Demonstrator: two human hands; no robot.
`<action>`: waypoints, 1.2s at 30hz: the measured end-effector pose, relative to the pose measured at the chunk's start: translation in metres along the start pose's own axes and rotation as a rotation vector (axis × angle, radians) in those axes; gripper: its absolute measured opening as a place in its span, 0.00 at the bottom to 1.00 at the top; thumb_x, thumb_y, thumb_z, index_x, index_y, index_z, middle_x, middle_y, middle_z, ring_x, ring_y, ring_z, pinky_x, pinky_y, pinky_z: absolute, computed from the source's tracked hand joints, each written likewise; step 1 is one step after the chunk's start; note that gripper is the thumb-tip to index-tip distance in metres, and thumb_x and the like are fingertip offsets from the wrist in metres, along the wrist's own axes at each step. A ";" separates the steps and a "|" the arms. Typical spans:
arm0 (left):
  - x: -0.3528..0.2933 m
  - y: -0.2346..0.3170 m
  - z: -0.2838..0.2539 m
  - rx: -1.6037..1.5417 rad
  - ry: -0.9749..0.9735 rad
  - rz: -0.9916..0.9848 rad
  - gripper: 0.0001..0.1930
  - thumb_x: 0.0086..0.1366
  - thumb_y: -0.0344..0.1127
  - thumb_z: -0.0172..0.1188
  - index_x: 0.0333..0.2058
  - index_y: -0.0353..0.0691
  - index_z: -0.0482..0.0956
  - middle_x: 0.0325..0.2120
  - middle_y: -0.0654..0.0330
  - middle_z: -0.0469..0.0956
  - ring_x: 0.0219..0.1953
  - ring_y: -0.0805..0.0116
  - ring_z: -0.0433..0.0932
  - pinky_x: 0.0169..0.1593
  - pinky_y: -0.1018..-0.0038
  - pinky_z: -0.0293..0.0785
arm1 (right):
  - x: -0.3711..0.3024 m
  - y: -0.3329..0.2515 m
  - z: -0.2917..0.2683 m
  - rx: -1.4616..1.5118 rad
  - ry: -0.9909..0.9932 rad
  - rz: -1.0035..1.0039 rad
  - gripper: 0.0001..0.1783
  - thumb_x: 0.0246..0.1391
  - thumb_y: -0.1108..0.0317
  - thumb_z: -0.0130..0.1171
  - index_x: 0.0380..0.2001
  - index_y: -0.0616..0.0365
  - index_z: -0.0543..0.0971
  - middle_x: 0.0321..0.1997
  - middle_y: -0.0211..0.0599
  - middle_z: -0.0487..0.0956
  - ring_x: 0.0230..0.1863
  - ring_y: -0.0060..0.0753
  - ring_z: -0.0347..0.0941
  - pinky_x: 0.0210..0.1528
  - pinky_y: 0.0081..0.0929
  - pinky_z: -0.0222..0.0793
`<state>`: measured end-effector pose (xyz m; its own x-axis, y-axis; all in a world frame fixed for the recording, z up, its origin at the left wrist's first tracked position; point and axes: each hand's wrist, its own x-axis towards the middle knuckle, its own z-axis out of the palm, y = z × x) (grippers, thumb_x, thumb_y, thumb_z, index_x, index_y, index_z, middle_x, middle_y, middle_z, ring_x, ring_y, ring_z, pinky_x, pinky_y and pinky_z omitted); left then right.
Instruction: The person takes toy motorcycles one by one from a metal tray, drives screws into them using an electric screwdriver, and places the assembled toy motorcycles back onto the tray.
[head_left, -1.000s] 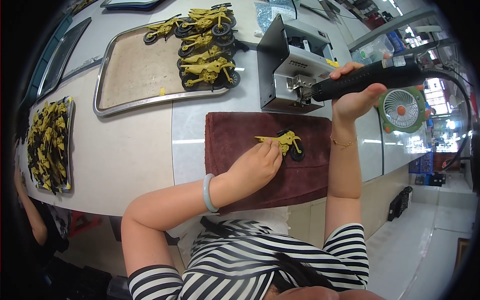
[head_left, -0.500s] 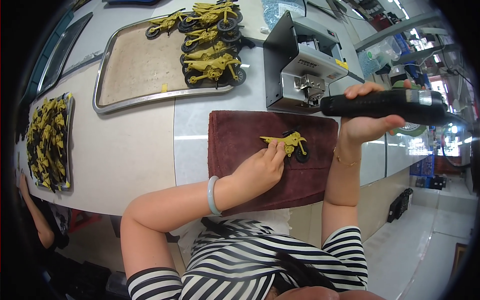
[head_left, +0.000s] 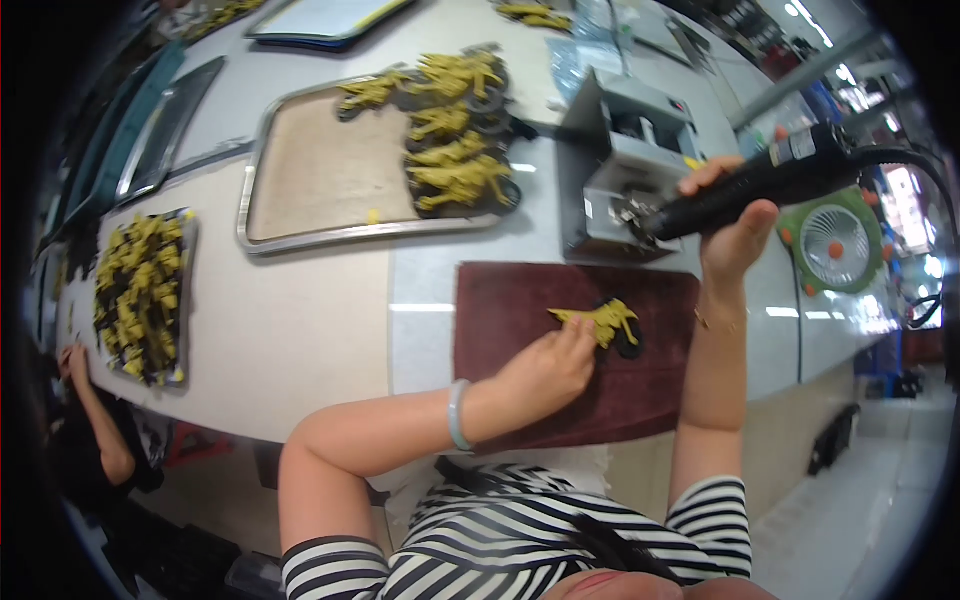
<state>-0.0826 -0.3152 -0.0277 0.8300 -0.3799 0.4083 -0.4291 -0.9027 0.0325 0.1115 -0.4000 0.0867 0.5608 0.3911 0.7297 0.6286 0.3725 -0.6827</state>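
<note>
On a folded maroon cloth [head_left: 500, 295] lies a yellow and black toy motorcycle [head_left: 612, 318], one dark wheel showing at its right. The fingers of my left hand [head_left: 545, 378] are closed on its left part and keep it on the cloth. My right hand [head_left: 735, 245] grips a black electric screwdriver [head_left: 775, 182] with a cord at its rear end. Its tip reaches the metal front of a grey box-shaped machine [head_left: 590, 190], which looks like a screw feeder. Whether a screw sits on the tip is too blurred to tell.
A metal-rimmed tray [head_left: 330, 243] holds several toy motorcycles [head_left: 455, 180] along its right side. Farther left, another tray is heaped with yellow and black parts [head_left: 145, 295]. A green fan [head_left: 835, 245] stands at the right. Another person's arm [head_left: 95, 410] shows at the left edge.
The screwdriver has tilted, its tip now lower and at the feeder's front. My left hand still holds the toy motorcycle. The whole view has shifted, so things appear farther right and lower.
</note>
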 end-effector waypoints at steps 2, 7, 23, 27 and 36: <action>0.001 0.003 0.002 -0.065 0.019 0.013 0.16 0.51 0.33 0.48 0.36 0.27 0.75 0.44 0.43 0.69 0.45 0.55 0.71 0.42 0.74 0.72 | -0.005 0.003 -0.001 -0.137 0.181 0.031 0.39 0.51 0.40 0.48 0.53 0.61 0.53 0.25 0.39 0.71 0.24 0.29 0.70 0.32 0.24 0.67; 0.002 0.009 0.009 -0.183 0.103 -0.014 0.13 0.52 0.34 0.48 0.33 0.30 0.74 0.42 0.46 0.69 0.45 0.56 0.68 0.51 0.69 0.64 | -0.007 0.002 -0.011 -0.104 0.310 0.037 0.32 0.53 0.40 0.47 0.42 0.61 0.59 0.25 0.39 0.69 0.23 0.28 0.69 0.28 0.22 0.67; 0.003 0.003 0.007 -0.129 0.178 -0.014 0.19 0.54 0.33 0.46 0.42 0.26 0.69 0.45 0.45 0.66 0.48 0.55 0.67 0.55 0.67 0.61 | -0.008 -0.004 0.005 0.012 0.190 0.060 0.50 0.46 0.29 0.43 0.59 0.58 0.48 0.23 0.34 0.66 0.21 0.24 0.63 0.29 0.22 0.62; -0.001 0.013 0.018 0.019 0.056 0.004 0.24 0.55 0.35 0.43 0.48 0.23 0.67 0.49 0.41 0.65 0.51 0.52 0.67 0.56 0.69 0.62 | -0.014 -0.007 0.007 -0.113 0.277 0.032 0.47 0.49 0.30 0.40 0.58 0.60 0.52 0.23 0.35 0.67 0.22 0.25 0.64 0.29 0.21 0.63; 0.002 0.012 0.009 -0.022 0.000 0.014 0.22 0.53 0.33 0.46 0.45 0.23 0.69 0.47 0.42 0.67 0.49 0.53 0.69 0.52 0.72 0.66 | -0.032 -0.024 0.013 0.050 0.247 0.177 0.53 0.44 0.27 0.42 0.60 0.58 0.47 0.22 0.37 0.68 0.19 0.27 0.66 0.25 0.23 0.66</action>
<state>-0.0830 -0.3283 -0.0346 0.8239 -0.3924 0.4090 -0.4484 -0.8926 0.0468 0.0716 -0.4099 0.0793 0.7771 0.2400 0.5818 0.4855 0.3598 -0.7968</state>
